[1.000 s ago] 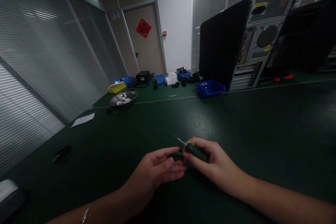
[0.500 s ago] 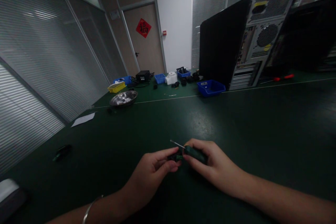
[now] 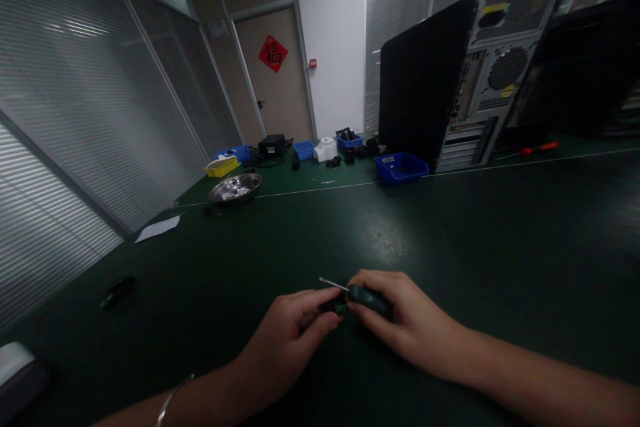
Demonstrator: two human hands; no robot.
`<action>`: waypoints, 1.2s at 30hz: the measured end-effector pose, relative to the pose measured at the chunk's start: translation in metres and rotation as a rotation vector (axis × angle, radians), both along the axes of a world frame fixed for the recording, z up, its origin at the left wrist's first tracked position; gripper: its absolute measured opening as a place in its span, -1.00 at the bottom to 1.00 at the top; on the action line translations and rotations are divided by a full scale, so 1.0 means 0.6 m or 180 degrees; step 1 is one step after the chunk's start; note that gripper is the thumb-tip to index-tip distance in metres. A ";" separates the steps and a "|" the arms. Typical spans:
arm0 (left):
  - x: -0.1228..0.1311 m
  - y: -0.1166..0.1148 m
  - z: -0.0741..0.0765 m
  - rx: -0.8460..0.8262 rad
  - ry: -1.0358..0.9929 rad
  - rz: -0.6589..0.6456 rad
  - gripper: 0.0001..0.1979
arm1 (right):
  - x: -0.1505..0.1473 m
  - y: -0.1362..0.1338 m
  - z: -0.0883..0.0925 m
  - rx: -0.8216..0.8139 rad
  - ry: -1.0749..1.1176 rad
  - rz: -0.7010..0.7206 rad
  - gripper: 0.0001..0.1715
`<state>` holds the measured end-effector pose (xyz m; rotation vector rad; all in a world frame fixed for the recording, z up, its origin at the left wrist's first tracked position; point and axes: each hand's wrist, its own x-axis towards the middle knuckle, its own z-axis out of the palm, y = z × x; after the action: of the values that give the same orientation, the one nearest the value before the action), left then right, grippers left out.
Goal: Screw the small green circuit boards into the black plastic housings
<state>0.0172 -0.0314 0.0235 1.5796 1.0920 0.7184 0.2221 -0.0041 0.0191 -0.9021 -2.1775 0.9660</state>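
Observation:
My right hand [image 3: 395, 310] is wrapped round the dark green handle of a screwdriver [image 3: 369, 298], whose thin metal shaft points up and to the left. Close beside it, my left hand [image 3: 300, 323] is closed on a small dark piece with a green circuit board [image 3: 340, 308]; fingers cover most of it. The shaft passes just over the left fingertips, and whether it touches them I cannot tell. Both hands are above the dark green table [image 3: 280, 247].
A metal bowl [image 3: 235, 188] with small pale pieces stands back left, near a yellow tray [image 3: 221, 167]. A blue bin [image 3: 401, 168] sits before a black computer tower [image 3: 425, 73]. Another dark object [image 3: 118, 292] lies at left, below a white paper [image 3: 157, 229].
Both hands have shifted slightly down, and the screwdriver's tip has moved a little left and lower. The green piece has turned a little in the left fingers.

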 end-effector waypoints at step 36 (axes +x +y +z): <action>-0.275 0.219 -0.029 0.0034 -0.2235 0.3199 -0.80 | 0.004 0.011 -0.016 -0.0941 0.0199 -0.0214 -0.86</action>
<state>-0.1476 0.0998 0.0064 0.5685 1.2735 1.7691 0.2246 0.0023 0.0094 -1.0574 -1.9702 1.2870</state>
